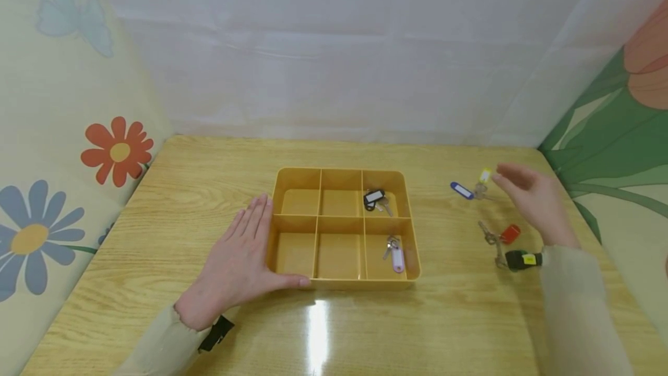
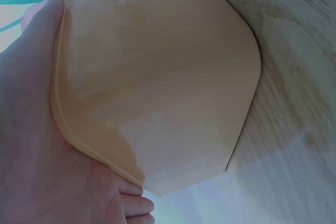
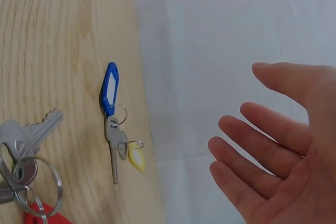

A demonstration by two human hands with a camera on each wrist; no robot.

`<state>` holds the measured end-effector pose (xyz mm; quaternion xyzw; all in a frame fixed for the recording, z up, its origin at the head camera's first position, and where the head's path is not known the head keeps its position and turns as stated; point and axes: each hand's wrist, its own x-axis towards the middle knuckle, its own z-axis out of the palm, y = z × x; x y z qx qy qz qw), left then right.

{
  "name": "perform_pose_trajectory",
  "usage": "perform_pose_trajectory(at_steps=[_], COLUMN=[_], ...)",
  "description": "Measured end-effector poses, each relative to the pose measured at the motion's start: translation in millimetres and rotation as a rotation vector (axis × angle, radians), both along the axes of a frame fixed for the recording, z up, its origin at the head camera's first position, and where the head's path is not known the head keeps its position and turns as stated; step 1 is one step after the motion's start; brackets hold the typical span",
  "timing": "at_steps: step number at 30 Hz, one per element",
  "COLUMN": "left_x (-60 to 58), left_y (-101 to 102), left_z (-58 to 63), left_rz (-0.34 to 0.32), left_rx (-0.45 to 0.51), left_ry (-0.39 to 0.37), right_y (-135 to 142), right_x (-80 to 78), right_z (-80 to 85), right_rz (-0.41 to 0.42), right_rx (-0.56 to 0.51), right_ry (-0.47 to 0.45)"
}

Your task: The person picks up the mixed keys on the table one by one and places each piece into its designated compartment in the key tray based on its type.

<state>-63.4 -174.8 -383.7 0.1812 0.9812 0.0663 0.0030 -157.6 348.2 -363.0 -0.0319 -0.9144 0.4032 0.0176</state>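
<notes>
A yellow organizer box [image 1: 339, 285] with two rows of compartments sits on the table. My left hand [image 1: 237, 254] rests against its left side, fingers straight and thumb along the front rim; the left wrist view shows the palm at the box wall [image 2: 157, 72]. Over the right part of the table hovers my right hand [image 1: 537, 199], holding nothing, fingers slightly bent. Nearest to it lie a key with a blue tag [image 3: 109, 88] and a key with a yellow tag [image 3: 136, 158]. Closer to the front are keys with a red tag [image 1: 510, 234].
Keys with a black tag [image 1: 374, 196] lie in the back right compartment, and keys with a lilac tag [image 1: 398, 260] in the front right one. A white cloth [image 1: 334, 86] hangs behind the table [image 1: 209, 179]. Flowered panels [image 1: 47, 132] flank both sides.
</notes>
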Motion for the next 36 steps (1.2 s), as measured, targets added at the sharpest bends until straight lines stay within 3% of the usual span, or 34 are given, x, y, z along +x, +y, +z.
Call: perform_pose_trajectory(at_steps=[12, 36], left_x=[0.2, -0.7], left_y=[0.1, 0.0], left_z=[0.8, 0.3], left_rz=[-0.001, -0.001], left_rx=[-0.001, -0.001], left_ry=[0.005, -0.007], right_y=[8.1, 7.9], right_x=[-9.5, -14.0], right_z=[-18.2, -35.3], right_rz=[0.010, 0.082], right_rx=[0.019, 0.054], right_ry=[-0.023, -0.160])
